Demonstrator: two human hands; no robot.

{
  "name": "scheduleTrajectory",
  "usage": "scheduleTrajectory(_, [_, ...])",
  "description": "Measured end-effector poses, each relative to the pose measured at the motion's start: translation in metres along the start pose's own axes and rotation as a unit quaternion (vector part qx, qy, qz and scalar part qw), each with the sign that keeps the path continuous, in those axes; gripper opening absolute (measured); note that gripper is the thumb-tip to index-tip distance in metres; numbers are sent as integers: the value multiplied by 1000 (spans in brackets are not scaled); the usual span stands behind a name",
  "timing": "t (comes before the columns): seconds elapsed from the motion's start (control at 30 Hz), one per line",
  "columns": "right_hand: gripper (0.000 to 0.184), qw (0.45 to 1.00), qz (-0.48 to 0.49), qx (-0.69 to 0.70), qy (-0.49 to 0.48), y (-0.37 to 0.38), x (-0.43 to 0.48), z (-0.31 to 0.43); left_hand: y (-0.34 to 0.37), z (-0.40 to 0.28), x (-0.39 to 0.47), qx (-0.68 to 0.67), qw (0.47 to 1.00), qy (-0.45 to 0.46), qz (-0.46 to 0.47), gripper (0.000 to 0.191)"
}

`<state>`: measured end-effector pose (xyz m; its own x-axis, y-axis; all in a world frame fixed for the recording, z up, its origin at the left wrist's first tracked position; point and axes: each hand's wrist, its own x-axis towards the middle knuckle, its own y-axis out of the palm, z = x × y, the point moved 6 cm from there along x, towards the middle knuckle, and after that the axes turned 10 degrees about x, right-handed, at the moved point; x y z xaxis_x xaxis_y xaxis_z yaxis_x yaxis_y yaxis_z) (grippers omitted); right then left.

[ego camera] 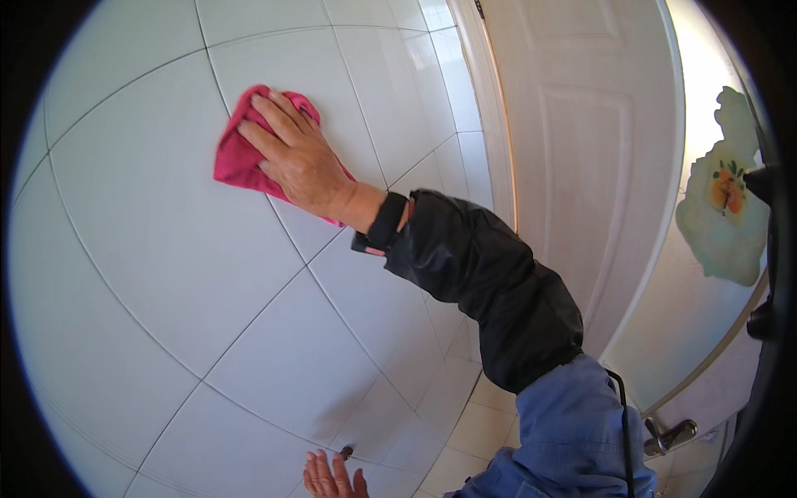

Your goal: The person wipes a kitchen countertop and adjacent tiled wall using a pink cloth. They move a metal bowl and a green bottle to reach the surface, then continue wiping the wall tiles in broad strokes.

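My right hand point(304, 163) presses a crumpled pink-red cloth point(240, 165) flat against a white tiled wall point(143, 249). Its fingers spread over the cloth and point to the upper left. A black sleeve cover point(498, 280) wraps the forearm, above a blue sleeve, and a black band circles the wrist. At the bottom edge, my left hand point(333, 478) is partly in view, thumb apart from the fingers and nothing in it. Whether it touches the wall cannot be told. Just beside its fingertips, a small dark metal fitting point(347, 452) juts from the tiles.
A pale panelled door point(585, 155) in its frame stands right of the wall. Farther right is a frosted panel with a fruit decoration point(725, 193), and below it a metal door handle point(669, 437). Beige floor tiles point(457, 467) show at the wall's foot.
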<state>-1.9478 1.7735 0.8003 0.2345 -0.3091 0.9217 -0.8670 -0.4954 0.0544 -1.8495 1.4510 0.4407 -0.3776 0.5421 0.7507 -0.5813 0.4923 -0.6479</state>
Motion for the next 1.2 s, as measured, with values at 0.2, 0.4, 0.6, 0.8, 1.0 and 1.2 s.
scheduleTrajectory(0.2, [42, 998, -31, -32, -42, 2, 59, -82, 27, -14, 17, 76, 995, -11, -58, 55])
scheduleTrajectory(0.4, [48, 992, -90, -83, -24, -20, 121, -216, 42, -27, 66, 177, 979, -64, -77, 69])
scheduleTrajectory(0.6, [50, 987, -128, -71, 59, -60, 94, -388, 60, -39, 94, 199, 970, -110, -85, 77])
scheduleTrajectory(0.8, [16, 963, -101, -243, 61, -114, -17, -407, 78, -48, 107, 191, 971, -113, -92, 74])
scheduleTrajectory(1.0, [19, 937, -114, -247, 221, -153, -56, -382, 103, -45, 121, 179, 974, -119, -72, 78])
scheduleTrajectory(1.2, [31, 922, 61, -370, 97, -202, 53, -414, 145, -28, 115, 261, 953, -154, 22, 98])
